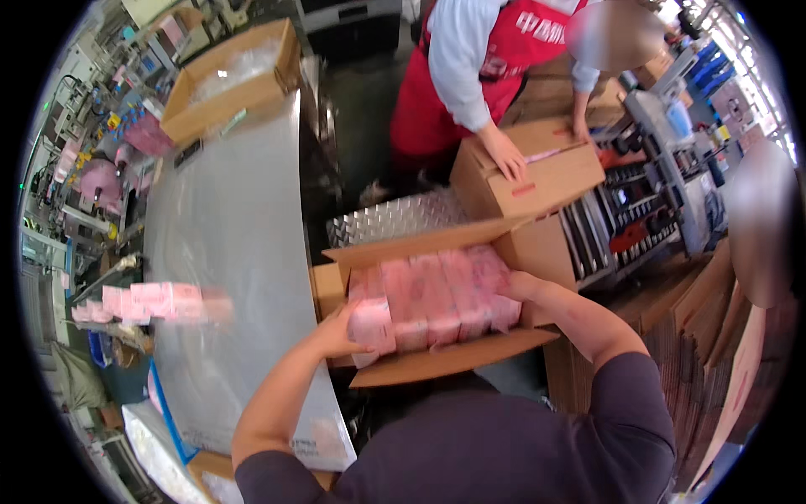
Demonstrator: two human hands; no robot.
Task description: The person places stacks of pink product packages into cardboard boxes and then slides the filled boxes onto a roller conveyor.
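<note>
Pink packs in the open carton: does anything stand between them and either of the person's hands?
Nothing visible does. The left hand is against the left end of the pink packs; the right hand, partly hidden, is at their right end. The carton's long near flap is folded open.

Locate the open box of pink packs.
In the head view, the open box sits just below centre, right of the metal table, left hand and right hand at opposite ends of its pink packs.

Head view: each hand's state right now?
Left hand: open, against the left end of the pink packs.
Right hand: at their right end; fingers unclear, grip cannot be told.
</note>
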